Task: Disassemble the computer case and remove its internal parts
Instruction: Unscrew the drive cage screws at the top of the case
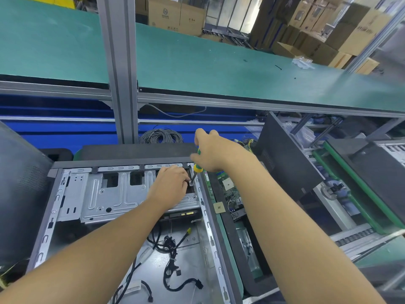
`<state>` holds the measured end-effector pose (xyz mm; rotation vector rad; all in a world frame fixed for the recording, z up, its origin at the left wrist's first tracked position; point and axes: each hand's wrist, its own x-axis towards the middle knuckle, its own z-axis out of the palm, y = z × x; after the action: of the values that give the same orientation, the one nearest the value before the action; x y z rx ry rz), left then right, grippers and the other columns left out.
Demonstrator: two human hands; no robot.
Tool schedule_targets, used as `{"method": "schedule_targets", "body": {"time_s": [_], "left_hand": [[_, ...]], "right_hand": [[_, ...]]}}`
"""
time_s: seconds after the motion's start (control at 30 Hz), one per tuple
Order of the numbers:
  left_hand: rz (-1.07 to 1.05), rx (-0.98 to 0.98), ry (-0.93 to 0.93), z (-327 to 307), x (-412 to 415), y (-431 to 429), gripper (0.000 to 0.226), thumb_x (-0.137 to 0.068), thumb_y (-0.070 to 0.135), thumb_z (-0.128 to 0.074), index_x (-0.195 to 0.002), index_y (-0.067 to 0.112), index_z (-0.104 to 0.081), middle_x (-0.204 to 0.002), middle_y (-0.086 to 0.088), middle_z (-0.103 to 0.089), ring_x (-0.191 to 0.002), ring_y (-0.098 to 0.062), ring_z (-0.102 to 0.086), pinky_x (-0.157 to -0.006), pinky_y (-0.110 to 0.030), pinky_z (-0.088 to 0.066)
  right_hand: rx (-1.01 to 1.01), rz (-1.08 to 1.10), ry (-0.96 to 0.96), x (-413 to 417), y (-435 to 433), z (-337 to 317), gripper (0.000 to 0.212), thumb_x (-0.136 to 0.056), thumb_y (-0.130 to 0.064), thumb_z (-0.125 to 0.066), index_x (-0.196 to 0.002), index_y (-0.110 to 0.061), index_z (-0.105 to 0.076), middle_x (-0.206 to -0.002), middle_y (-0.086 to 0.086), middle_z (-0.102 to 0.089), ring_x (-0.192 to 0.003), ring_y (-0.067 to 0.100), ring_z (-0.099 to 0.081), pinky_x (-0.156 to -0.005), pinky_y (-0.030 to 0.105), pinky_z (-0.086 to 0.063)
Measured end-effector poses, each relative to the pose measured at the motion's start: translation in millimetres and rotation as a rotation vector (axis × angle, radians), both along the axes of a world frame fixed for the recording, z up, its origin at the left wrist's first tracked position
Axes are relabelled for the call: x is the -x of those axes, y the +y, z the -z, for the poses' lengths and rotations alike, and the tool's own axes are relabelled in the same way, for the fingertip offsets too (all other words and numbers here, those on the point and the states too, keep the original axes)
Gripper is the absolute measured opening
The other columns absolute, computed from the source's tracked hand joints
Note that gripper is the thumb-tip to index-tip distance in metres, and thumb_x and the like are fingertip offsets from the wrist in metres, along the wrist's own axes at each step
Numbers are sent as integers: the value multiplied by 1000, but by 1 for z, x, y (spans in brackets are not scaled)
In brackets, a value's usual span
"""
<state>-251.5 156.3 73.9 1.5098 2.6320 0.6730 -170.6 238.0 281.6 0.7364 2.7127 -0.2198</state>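
The open computer case [54, 207] lies on its side in front of me, its grey metal drive cage [105, 198] across the far end. My right hand [214, 154] grips a yellow-and-green screwdriver [197, 168], held upright with its tip down at the cage's far right corner. My left hand [169, 185] rests on the cage beside the tip, fingers curled toward the shaft; what they touch is hidden. Loose black cables [171, 255] lie on the case floor, near me.
A green circuit board [228, 189] and a small square chip [219, 207] lie right of the case. A dark side panel [285, 159] leans further right. A grey post [120, 69] and a green conveyor belt [219, 69] stand behind. Coiled grey cable [161, 136] sits beyond the case.
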Motion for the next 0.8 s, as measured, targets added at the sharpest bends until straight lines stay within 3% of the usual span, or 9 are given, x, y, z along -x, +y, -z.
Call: {"method": "schedule_targets", "body": {"time_s": [0.1, 0.2, 0.3, 0.37, 0.47, 0.57, 0.7, 0.8], "left_hand": [[-3, -5, -6, 0, 0, 0, 33, -97, 21, -44, -107, 27, -74, -111, 17, -66, -110, -8, -51, -100, -31, -33], [-2, -2, -5, 0, 0, 0, 33, -97, 21, -44, -108, 27, -74, -112, 17, -66, -111, -7, -51, -100, -31, -32], [-1, -4, 1, 0, 0, 0, 33, -98, 22, -43, -108, 27, -74, -113, 17, -66, -112, -7, -51, -101, -31, -32], [3, -4, 5, 1, 0, 0, 33, -98, 22, -43, -108, 27, -74, -113, 17, -66, -112, -7, -51, -101, -31, -32], [2, -11, 6, 1, 0, 0, 33, -98, 22, -43, -107, 27, -75, -112, 16, -67, -110, -8, -52, -100, -32, -34], [2, -8, 16, 2, 0, 0, 33, -98, 23, -44, -106, 27, -75, -112, 16, -67, -108, -8, -53, -99, -32, -34], [-4, -14, 10, 2, 0, 0, 32, -97, 22, -45, -106, 27, -75, -110, 16, -67, -109, -8, -53, -100, -32, -33], [-4, -14, -1, 1, 0, 0, 32, -97, 21, -45, -107, 27, -75, -111, 16, -67, -112, -8, -52, -102, -32, -32]], "right_hand": [[-95, 99, 23, 3, 0, 4, 53, -104, -57, -34, -130, -10, -36, -91, 6, -50, -81, 31, -54, -64, 39, -38], [-80, 58, 60, 5, 4, 6, 38, -108, -42, -33, -121, -7, -39, -77, 6, -46, -66, 23, -48, -57, 38, -33], [16, -10, 67, 3, 4, 3, 23, -108, -28, -40, -117, -7, -41, -101, 12, -53, -80, 29, -54, -66, 38, -42], [72, -42, 35, 2, 4, 0, 22, -106, -24, -44, -123, -10, -43, -120, 11, -45, -79, 26, -53, -70, 38, -44], [125, -70, -7, 0, 4, -6, 27, -99, -8, -48, -124, -19, -45, -120, 5, -35, -72, 18, -43, -59, 33, -37], [182, -77, -19, 0, 1, -8, 32, -94, -2, -48, -117, -25, -45, -115, 2, -34, -84, 25, -42, -62, 33, -38], [68, -29, -6, 3, -1, -1, 29, -102, -28, -50, -126, -14, -40, -123, 8, -38, -75, 27, -51, -68, 39, -43], [4, 54, 54, 4, 2, 4, 40, -107, -45, -36, -125, -9, -38, -103, 8, -43, -81, 31, -53, -64, 38, -40]]}}
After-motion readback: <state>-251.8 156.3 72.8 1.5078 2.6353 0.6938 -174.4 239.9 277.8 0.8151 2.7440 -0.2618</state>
